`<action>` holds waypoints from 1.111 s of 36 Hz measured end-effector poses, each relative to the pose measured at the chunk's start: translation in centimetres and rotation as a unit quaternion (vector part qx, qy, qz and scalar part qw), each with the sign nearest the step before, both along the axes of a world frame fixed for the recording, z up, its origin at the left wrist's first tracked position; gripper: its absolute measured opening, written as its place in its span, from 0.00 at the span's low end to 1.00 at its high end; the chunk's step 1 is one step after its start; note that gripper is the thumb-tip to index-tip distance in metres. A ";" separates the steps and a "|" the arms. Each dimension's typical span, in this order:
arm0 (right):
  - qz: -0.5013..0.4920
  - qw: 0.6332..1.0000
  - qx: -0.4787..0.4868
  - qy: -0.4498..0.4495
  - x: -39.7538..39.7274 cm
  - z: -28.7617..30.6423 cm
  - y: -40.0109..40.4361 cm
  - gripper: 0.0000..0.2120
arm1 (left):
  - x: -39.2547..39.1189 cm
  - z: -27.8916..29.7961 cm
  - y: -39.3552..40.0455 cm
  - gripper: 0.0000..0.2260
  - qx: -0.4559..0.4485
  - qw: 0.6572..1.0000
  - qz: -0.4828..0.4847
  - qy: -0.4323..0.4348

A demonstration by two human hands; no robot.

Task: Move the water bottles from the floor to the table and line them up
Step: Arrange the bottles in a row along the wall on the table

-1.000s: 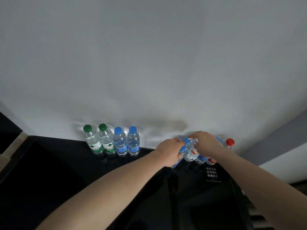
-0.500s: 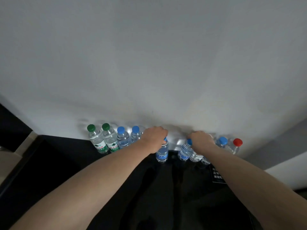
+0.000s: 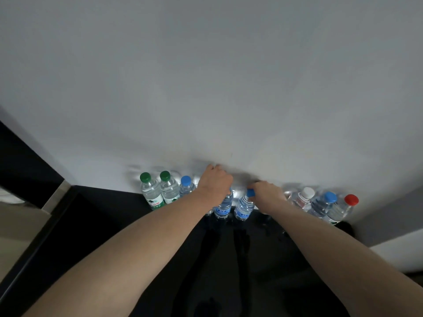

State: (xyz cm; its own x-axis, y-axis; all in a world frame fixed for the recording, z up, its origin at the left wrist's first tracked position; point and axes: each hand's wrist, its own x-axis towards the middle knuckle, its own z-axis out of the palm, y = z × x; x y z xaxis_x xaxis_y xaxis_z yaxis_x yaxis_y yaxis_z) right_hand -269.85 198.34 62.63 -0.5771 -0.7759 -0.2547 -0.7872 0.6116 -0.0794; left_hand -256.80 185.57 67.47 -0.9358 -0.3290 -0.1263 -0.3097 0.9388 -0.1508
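Partly hidden: left hand (image 3: 215,183) covers bottle (image 3: 223,205) cap.

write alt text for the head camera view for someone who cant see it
Two bare arms reach over a black table to a row of small water bottles along a white wall; the left hand covers a blue-label bottle, the right hand pinches the blue cap of the next. Green-capped bottles stand left; white, blue and red caps right.
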 end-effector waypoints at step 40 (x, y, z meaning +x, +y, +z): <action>-0.123 0.992 -0.011 0.011 -9.8 6.3 16.3 0.21 | -12.9 -1.5 14.6 0.20 0.202 0.967 -0.087 0.130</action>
State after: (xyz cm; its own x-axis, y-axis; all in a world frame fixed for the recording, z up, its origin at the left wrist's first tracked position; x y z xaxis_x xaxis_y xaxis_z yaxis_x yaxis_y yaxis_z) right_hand -279.67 214.69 68.93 -0.7545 -0.6168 -0.2241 -0.6164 0.7833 -0.0803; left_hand -269.71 200.18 65.99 -0.9900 -0.1362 0.0356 -0.1194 0.9462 0.3009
